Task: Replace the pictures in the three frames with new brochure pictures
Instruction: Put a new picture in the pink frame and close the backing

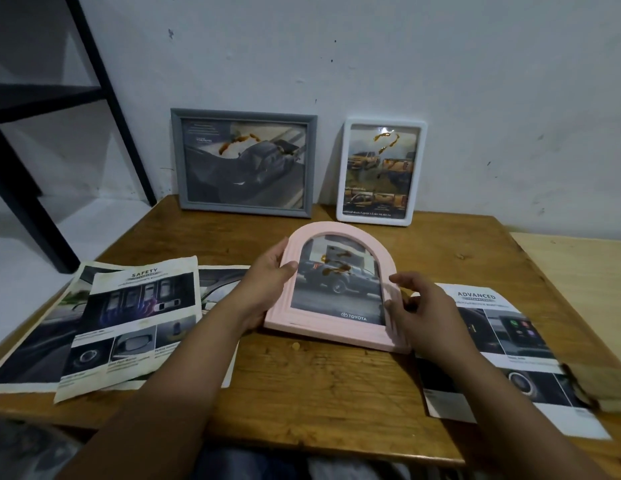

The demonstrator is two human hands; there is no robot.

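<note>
Both your forearms reach forward over the wooden table (302,382). Your left hand (267,275) grips the left edge of the pink arched frame (340,327), thumb on its front. Your right hand (420,306) is at the frame's right edge with fingers loosely spread; it is blurred, so I cannot tell if it grasps. The frame is tilted, its bottom on the table.

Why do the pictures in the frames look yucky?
All three have brown-orange stains. The pink arched frame, gripped by the left hand, has blotches over the truck. The grey frame and white frame against the wall show similar smears near the top.
</note>
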